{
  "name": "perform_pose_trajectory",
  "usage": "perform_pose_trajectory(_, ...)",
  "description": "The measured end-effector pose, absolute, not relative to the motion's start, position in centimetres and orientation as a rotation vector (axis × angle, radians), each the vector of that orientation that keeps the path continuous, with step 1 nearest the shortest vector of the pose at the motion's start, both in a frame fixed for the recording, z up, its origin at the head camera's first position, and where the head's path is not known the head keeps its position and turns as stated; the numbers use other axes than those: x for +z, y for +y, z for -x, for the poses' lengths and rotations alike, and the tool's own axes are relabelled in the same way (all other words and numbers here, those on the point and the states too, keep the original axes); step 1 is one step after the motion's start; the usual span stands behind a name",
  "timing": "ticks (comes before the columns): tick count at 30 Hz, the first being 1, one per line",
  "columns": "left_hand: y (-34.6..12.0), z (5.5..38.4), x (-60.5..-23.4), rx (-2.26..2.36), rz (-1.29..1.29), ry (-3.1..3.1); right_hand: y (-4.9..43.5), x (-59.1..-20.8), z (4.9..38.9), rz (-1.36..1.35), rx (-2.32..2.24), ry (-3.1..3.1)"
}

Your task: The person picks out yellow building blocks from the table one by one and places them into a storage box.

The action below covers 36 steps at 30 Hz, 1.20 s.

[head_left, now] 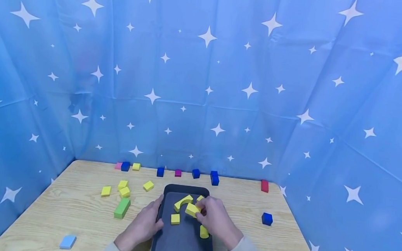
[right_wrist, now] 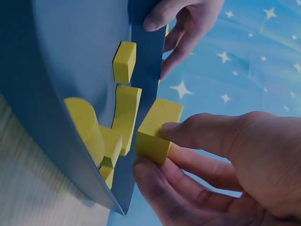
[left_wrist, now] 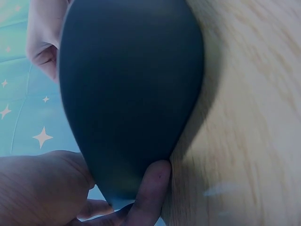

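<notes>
**Reader:** What is the right hand (head_left: 217,218) holding?

**Author:** Thumb and fingers are pinching a smooth yellow rectangular block, apparently painted wood (head_left: 191,210), over the far half of a dark grey, round-cornered, seemingly rigid tray (head_left: 182,248). The left hand (head_left: 144,223) is gripping the tray's left rim, its thumb lying inside.

**Reader:** How is the block likely handling?

**Author:** Probably it is behaving as light, stiff and hardly fragile, its smooth faces perhaps slipping slightly; two opposed side faces are offering the surest hold.

**Reader:** And its direction?

**Author:** Its long axis appears to be running roughly left to right, fingers covering the right end. The tray's long axis is running near to far. A yellow arched block (head_left: 181,202) is lying just left and far of the held piece.
</notes>
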State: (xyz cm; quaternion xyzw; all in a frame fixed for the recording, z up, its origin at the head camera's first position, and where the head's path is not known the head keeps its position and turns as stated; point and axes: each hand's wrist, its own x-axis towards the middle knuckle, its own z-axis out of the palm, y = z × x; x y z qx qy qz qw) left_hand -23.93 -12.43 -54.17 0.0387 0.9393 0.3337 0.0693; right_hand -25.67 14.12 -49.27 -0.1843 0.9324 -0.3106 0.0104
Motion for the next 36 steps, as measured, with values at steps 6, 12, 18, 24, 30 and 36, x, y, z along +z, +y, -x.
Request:
perform_pose_trajectory(6, -12.5, 23.9, -54.2, 1.014, -0.128, 2.834, 13.8, -49.3, 25.0, 0.581, -0.967, 2.866)
perform_pose_trajectory(12, -12.5, 23.9, -54.0, 1.03, -0.141, 2.835, 13.7, -49.6, 24.7, 0.565, -0.919, 2.855)
perform_pose_trajectory(18, -12.5, 23.8, -54.1, 1.025, -0.143, 2.832, 13.8, -49.8, 24.5, 0.595, -0.916, 2.864)
perform_pose_trajectory(24, -12.5, 23.9, -54.2, 1.024, -0.134, 2.828, 14.2, -49.6, 24.5, 0.595, -0.99, 2.886)
perform_pose_trajectory(30, -12.5, 24.0, -54.3, 1.011, -0.112, 2.824, 14.8, -49.4, 24.7, 0.503, -1.062, 2.896)
perform_pose_trajectory(36, -12.4, 24.0, -54.3, 1.008, -0.091, 2.819, 15.7, -49.5, 25.3, 0.341, -1.104, 2.885)
